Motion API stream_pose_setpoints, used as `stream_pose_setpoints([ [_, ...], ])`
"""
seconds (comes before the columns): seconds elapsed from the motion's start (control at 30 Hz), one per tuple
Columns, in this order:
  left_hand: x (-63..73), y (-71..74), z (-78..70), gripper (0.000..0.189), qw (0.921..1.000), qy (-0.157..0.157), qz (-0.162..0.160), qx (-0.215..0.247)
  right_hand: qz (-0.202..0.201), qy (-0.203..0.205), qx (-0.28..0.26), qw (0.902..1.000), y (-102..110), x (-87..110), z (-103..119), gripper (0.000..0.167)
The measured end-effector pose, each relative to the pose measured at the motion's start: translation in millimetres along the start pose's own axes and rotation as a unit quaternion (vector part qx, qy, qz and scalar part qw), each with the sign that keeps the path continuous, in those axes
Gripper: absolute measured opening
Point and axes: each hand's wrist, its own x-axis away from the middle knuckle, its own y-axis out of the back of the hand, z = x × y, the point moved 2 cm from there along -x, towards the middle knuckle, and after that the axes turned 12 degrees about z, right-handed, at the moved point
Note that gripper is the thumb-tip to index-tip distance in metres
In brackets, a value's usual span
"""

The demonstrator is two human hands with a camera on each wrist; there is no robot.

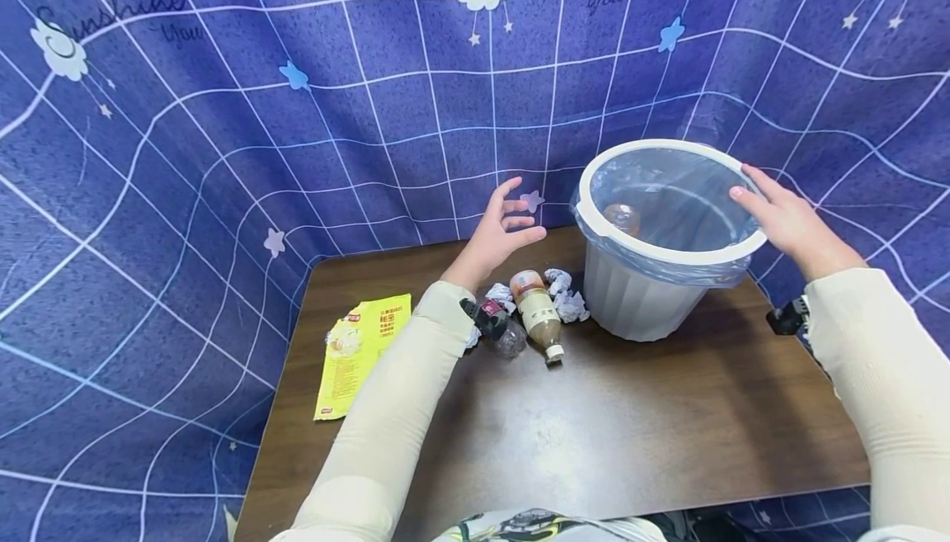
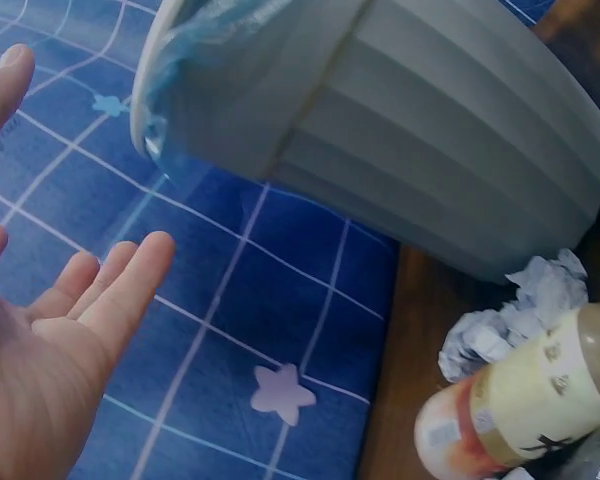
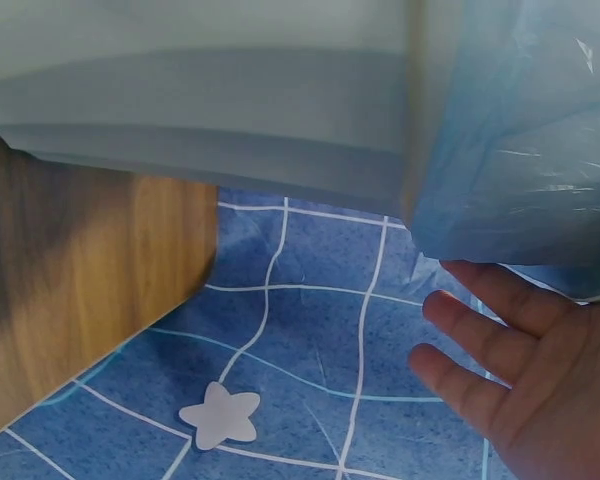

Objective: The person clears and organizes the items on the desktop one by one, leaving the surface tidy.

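A white trash bin lined with a translucent blue plastic bag stands at the back right of the table; a clear bottle shows inside it. My right hand is at the bin's right rim, fingers spread and fingertips close to the bag's outside in the right wrist view. Left of the bin, my left hand hovers with its fingers apart and holds nothing. Below it lie a bottle with brownish contents, a clear bottle partly behind the left wrist, and crumpled paper.
A yellow snack wrapper lies flat on the left of the brown wooden table. A blue patterned curtain hangs along the back and left side. The table's right edge runs just past the bin.
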Motion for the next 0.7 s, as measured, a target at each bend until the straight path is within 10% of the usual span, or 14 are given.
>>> stream_pose_setpoints([
  [0.7,50.4,32.1,99.4,0.078,0.9931,0.087,-0.069,-0.038,0.008,-0.002,-0.022,0.9997,-0.7,0.6,3.0,0.075],
])
